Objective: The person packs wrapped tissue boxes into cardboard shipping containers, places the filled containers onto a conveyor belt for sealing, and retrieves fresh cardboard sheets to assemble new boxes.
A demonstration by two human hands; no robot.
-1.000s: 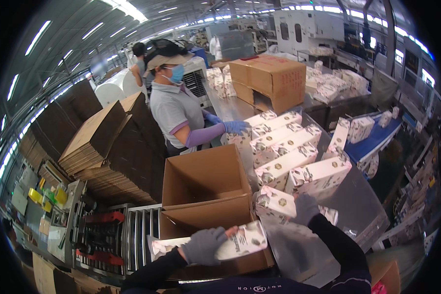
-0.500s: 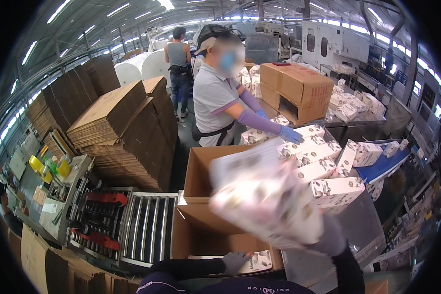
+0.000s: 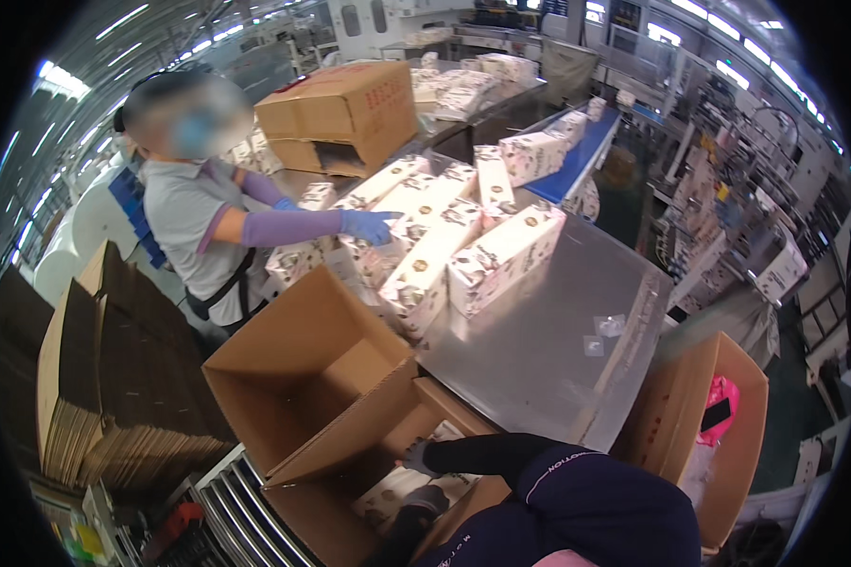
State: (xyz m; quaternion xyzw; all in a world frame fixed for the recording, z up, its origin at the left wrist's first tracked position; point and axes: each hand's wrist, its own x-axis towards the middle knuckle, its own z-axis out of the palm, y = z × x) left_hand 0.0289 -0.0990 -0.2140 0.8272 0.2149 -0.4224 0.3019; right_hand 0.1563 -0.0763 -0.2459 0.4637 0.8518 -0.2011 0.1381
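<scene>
A white printed package [image 3: 383, 493] lies low inside the near cardboard box [image 3: 317, 520], partly hidden by my arms. My left hand [image 3: 428, 500], in a grey glove, is closed against the package's near part. Across from it my right hand [image 3: 414, 455], also gloved, reaches over the package with its fingers bent down onto it; the fingertips are partly hidden. An open, taller cardboard box [image 3: 298, 387] stands right beside the near one, on its far side.
A metal table [image 3: 558, 321] carries several white printed packages [image 3: 506, 255]. Across it, a co-worker's blue-gloved hand [image 3: 369, 226] touches the packages. A large carton [image 3: 336, 113] stands behind. Flattened cardboard [image 3: 113, 397] and a roller conveyor [image 3: 246, 515] are at left; another box [image 3: 742, 406] stands right.
My right hand has come down from above the table into the near box; the white packages it carried are no longer raised. The view has swung right. The co-worker's hand stays at the packages.
</scene>
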